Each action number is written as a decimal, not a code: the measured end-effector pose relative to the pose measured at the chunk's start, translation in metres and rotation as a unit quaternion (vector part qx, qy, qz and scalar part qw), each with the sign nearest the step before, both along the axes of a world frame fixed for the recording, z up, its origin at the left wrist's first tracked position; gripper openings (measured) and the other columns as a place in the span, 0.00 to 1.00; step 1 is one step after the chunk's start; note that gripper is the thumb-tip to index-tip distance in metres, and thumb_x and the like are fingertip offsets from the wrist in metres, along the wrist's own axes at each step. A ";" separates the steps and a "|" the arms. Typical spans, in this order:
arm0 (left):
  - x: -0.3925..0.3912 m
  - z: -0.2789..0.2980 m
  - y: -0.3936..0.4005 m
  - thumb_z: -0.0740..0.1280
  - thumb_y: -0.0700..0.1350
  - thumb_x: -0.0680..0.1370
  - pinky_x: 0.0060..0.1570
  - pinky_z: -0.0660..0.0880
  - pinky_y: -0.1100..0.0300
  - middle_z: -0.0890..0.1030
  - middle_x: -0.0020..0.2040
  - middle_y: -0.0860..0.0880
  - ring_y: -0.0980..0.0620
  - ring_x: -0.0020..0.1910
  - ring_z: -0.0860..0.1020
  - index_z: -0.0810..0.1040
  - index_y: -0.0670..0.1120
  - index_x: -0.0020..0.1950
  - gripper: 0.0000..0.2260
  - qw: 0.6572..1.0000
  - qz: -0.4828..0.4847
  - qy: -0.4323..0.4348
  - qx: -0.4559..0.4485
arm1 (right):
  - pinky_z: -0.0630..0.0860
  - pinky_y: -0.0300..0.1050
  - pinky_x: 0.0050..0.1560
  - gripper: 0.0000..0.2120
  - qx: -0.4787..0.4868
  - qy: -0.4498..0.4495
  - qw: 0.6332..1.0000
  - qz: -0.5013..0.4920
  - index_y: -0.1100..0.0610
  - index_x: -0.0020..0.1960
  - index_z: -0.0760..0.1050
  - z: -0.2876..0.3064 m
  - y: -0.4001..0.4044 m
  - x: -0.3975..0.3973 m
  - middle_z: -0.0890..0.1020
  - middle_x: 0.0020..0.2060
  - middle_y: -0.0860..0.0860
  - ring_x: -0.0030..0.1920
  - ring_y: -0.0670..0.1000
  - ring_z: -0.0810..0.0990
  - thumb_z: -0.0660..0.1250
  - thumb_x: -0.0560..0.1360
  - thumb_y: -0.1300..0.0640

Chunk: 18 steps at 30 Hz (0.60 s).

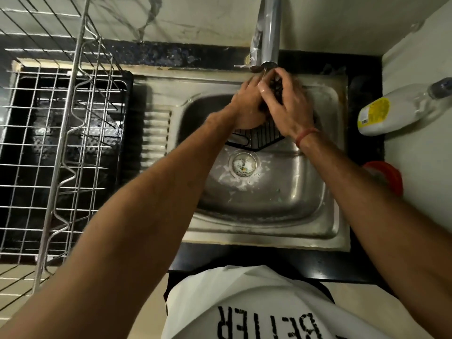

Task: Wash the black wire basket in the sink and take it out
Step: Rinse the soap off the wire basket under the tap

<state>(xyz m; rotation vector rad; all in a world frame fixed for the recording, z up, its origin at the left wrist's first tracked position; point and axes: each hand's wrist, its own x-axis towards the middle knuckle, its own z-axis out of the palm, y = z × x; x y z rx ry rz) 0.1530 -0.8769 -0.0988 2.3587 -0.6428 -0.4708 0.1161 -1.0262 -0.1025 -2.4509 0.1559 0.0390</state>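
The black wire basket [257, 138] stands tilted in the steel sink [269, 199], its upper part under the tap [267, 33]. Only its lower corner and a dark patch between my hands show. My left hand [245, 105] grips the basket from the left side. On the right, my right hand [289, 107] has its fingers curled over the top part, just below the spout. Water runs thinly from the spout onto my fingers. Foam lies around the drain [243, 164].
A metal dish rack [61, 143] over a black tray fills the counter on the left. A white bottle [391, 111] lies on the right ledge, with a red-rimmed object [389, 177] below it. Black counter edges surround the sink.
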 end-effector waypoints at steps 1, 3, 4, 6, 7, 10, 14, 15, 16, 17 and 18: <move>0.004 0.000 0.006 0.73 0.45 0.78 0.83 0.59 0.38 0.60 0.84 0.37 0.35 0.83 0.60 0.50 0.43 0.88 0.46 1.000 -0.001 0.024 0.015 | 0.72 0.56 0.72 0.34 -0.004 -0.014 1.000 0.002 0.47 0.78 0.67 -0.002 -0.002 0.001 0.77 0.71 0.51 0.71 0.52 0.75 0.56 0.80 0.28; 0.006 -0.002 0.020 0.75 0.45 0.76 0.81 0.62 0.40 0.59 0.84 0.37 0.35 0.83 0.60 0.44 0.45 0.89 0.51 0.997 0.010 0.074 0.004 | 0.75 0.51 0.67 0.29 -0.010 -0.041 0.999 0.008 0.50 0.73 0.73 -0.005 -0.005 0.001 0.80 0.66 0.50 0.66 0.51 0.77 0.58 0.81 0.32; 0.004 -0.005 0.027 0.77 0.46 0.75 0.80 0.64 0.42 0.61 0.83 0.38 0.36 0.82 0.62 0.46 0.47 0.89 0.52 0.996 0.020 0.091 0.002 | 0.75 0.48 0.64 0.27 -0.006 -0.050 0.999 0.008 0.52 0.71 0.74 -0.007 -0.005 0.001 0.80 0.64 0.50 0.64 0.50 0.77 0.59 0.81 0.35; 0.000 -0.014 0.038 0.80 0.47 0.74 0.79 0.68 0.42 0.65 0.81 0.41 0.38 0.79 0.67 0.56 0.49 0.87 0.47 0.994 0.045 0.103 0.020 | 0.73 0.42 0.59 0.23 0.004 -0.063 0.998 0.003 0.54 0.67 0.76 -0.007 -0.005 0.002 0.81 0.62 0.50 0.62 0.49 0.77 0.62 0.81 0.38; -0.003 -0.021 0.043 0.81 0.47 0.73 0.79 0.68 0.42 0.66 0.81 0.42 0.39 0.79 0.68 0.60 0.50 0.86 0.46 0.992 0.064 0.104 0.031 | 0.71 0.42 0.58 0.22 0.003 -0.070 0.998 0.004 0.54 0.66 0.76 -0.008 -0.005 0.002 0.80 0.61 0.50 0.61 0.48 0.76 0.63 0.81 0.40; -0.014 -0.047 0.063 0.84 0.45 0.71 0.79 0.69 0.44 0.67 0.80 0.43 0.40 0.78 0.69 0.62 0.52 0.86 0.48 0.977 0.130 0.154 0.064 | 0.69 0.41 0.56 0.18 0.011 -0.089 0.996 -0.006 0.55 0.62 0.77 -0.014 -0.008 0.000 0.80 0.57 0.48 0.58 0.45 0.73 0.64 0.81 0.44; -0.030 -0.082 0.085 0.84 0.47 0.72 0.75 0.73 0.42 0.69 0.77 0.42 0.39 0.76 0.70 0.59 0.54 0.86 0.49 0.937 0.228 0.259 0.045 | 0.70 0.35 0.57 0.15 0.083 -0.069 0.994 -0.029 0.56 0.62 0.78 -0.021 -0.016 -0.005 0.79 0.57 0.49 0.57 0.44 0.74 0.65 0.80 0.49; -0.034 -0.086 0.086 0.84 0.44 0.72 0.70 0.78 0.43 0.71 0.74 0.45 0.41 0.73 0.74 0.59 0.53 0.86 0.49 0.919 0.270 0.286 0.000 | 0.70 0.34 0.57 0.15 0.101 -0.062 0.993 -0.029 0.57 0.62 0.78 -0.023 -0.019 -0.006 0.79 0.58 0.51 0.57 0.45 0.75 0.65 0.80 0.50; -0.037 -0.088 0.085 0.83 0.41 0.72 0.62 0.82 0.47 0.74 0.71 0.48 0.43 0.68 0.77 0.60 0.52 0.85 0.48 0.894 0.315 0.315 -0.052 | 0.71 0.34 0.57 0.15 0.119 -0.054 0.991 -0.030 0.58 0.62 0.78 -0.025 -0.022 -0.007 0.80 0.58 0.52 0.57 0.46 0.75 0.65 0.80 0.51; -0.041 -0.090 0.084 0.82 0.37 0.72 0.55 0.84 0.50 0.77 0.68 0.49 0.46 0.63 0.80 0.63 0.51 0.83 0.45 0.863 0.359 0.341 -0.100 | 0.72 0.35 0.58 0.15 0.139 -0.046 0.989 -0.035 0.58 0.62 0.78 -0.028 -0.024 -0.008 0.80 0.58 0.53 0.57 0.47 0.76 0.65 0.80 0.52; -0.044 -0.091 0.083 0.80 0.34 0.72 0.50 0.84 0.53 0.80 0.65 0.48 0.47 0.60 0.82 0.67 0.49 0.80 0.40 0.835 0.392 0.359 -0.140 | 0.74 0.38 0.59 0.15 0.160 -0.037 0.986 -0.040 0.58 0.63 0.78 -0.029 -0.024 -0.009 0.80 0.58 0.54 0.57 0.47 0.77 0.64 0.80 0.52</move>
